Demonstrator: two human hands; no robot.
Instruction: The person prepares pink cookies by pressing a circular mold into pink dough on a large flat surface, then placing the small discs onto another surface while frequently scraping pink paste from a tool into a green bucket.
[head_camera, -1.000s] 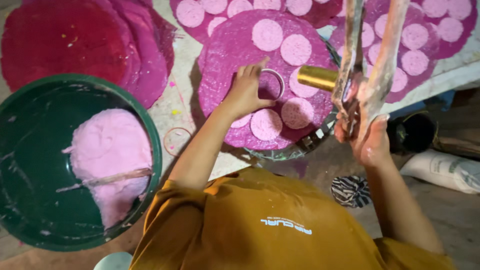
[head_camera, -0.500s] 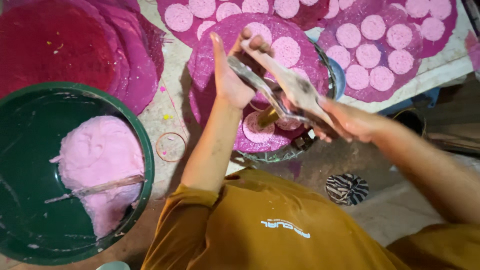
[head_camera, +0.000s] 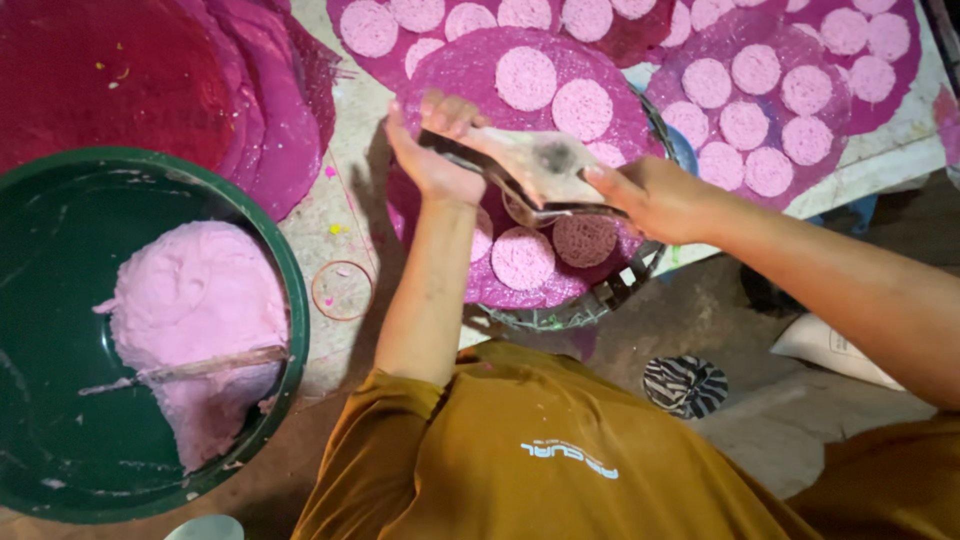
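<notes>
Metal scraper (head_camera: 530, 180), pinched at its ends by left hand (head_camera: 432, 160) and right hand (head_camera: 655, 197), lay flat over the magenta sheet (head_camera: 470, 75) at upper centre.

Dull, smudged metal tool (head_camera: 545, 175) at frame centre; glossy green plastic basin (head_camera: 290, 300) lower left holding matt pink paste (head_camera: 195, 310); grainy, rough magenta sheets (head_camera: 470, 75).
</notes>
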